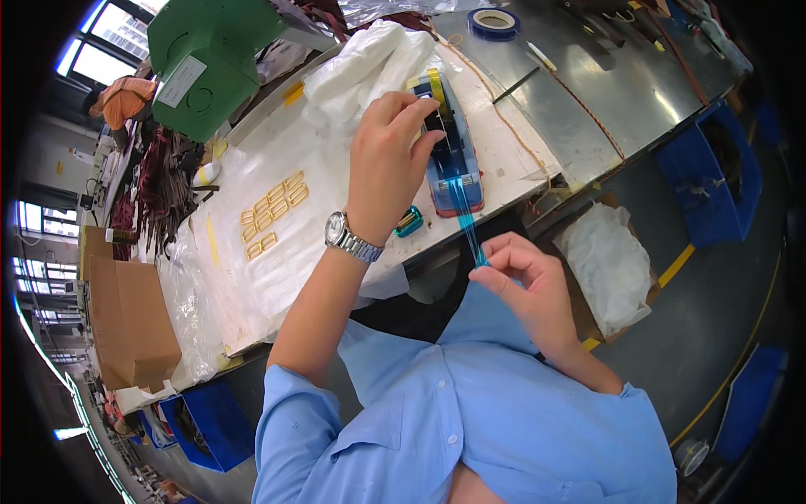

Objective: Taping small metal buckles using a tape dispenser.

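Note:
A blue tape dispenser (454,148) stands near the table's front edge, a yellow strip on its far end. My left hand (390,139), a watch on its wrist, reaches over from the left with bent fingers and thumb gripping the dispenser's side near the roll. From the dispenser's near end a strip of shiny blue tape (464,220) stretches toward me, narrowed and creased. Its free end is pinched between thumb and fingers of my right hand (529,286). Beside the dispenser lies a small teal roll (409,222). Several gold metal buckles (274,208) lie in rows to the left.
White foam sheeting (369,67) is heaped behind the dispenser. A green machine (210,67) stands at the far left, a cardboard box (130,319) at the near left. A blue tape roll (494,24) lies on the metal tabletop. A lined carton (611,265) sits below, right.

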Demonstrator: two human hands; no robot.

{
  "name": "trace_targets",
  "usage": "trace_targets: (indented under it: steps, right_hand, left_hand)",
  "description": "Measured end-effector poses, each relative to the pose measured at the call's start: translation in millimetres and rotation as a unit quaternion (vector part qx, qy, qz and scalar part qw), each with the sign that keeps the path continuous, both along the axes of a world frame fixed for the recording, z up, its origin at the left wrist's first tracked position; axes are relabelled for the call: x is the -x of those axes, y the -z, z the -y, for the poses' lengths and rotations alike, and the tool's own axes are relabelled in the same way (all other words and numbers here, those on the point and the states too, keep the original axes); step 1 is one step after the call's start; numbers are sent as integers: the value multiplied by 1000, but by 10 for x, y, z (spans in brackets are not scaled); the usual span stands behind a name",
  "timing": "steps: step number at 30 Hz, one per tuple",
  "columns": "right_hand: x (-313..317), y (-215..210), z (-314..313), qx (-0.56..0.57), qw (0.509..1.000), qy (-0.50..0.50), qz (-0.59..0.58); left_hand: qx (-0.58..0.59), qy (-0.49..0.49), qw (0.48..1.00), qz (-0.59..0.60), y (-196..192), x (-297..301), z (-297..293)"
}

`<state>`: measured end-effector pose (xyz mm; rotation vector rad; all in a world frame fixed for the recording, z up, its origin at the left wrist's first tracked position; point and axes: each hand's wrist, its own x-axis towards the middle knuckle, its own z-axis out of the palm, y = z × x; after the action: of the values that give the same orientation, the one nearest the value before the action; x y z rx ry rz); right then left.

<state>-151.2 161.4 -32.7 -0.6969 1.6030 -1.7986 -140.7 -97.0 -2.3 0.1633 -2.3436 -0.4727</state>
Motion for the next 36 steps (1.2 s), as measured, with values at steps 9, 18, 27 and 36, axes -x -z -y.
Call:
trace_targets:
  steps: [9,18,27,36]
  right_hand:
    - [-220,909,18,-57,998,2,18]
    - [-72,801,-61,-28,981,-33,187]
    - [-214,645,-98,9,986,-51,156]
    - [-281,588,-97,42,981,-72,173]
  left_hand:
    - [-33,-3,999,31,-40,-14,29]
    - [-105,-185,976,41,-56,-1332,802]
    - [75,-246,922,290,191,-2524,1234]
    - [137,-165,922,322,239,-2451,1289]
